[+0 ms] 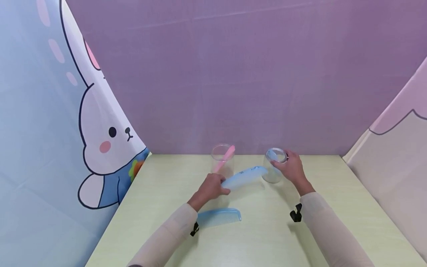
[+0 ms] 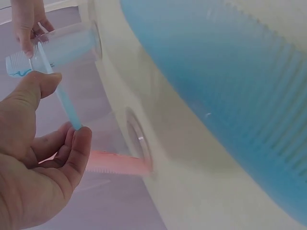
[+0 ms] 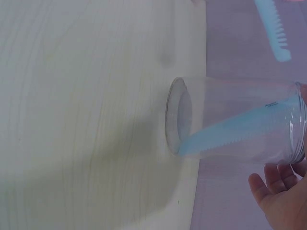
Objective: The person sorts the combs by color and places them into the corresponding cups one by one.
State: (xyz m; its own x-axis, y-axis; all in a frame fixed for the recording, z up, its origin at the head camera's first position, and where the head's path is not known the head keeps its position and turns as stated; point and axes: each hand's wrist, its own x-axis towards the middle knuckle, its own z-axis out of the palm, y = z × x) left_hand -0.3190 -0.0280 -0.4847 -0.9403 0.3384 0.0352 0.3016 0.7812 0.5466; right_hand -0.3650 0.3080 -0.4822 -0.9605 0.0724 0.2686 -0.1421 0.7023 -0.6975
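My left hand [image 1: 210, 187] pinches a light blue comb [image 1: 245, 177] by one end, between thumb and fingers. The comb is held above the table, its free end pointing toward the right glass. With my right hand [image 1: 291, 167] I grip the rim of that clear glass [image 1: 272, 178], which stands upright on the table. Inside it leans another blue comb [image 3: 240, 124]. Behind my left hand stands a second clear glass [image 1: 229, 170] with a pink comb [image 1: 225, 158] leaning in it. A third blue comb [image 1: 220, 216] lies on the table, partly hidden by my left forearm.
The pale wood-grain table [image 1: 260, 237] reaches back to a purple cloth backdrop [image 1: 250, 74]. A rabbit-printed cloth [image 1: 96, 148] hangs on the left, and a pink and white cloth [image 1: 400, 159] on the right.
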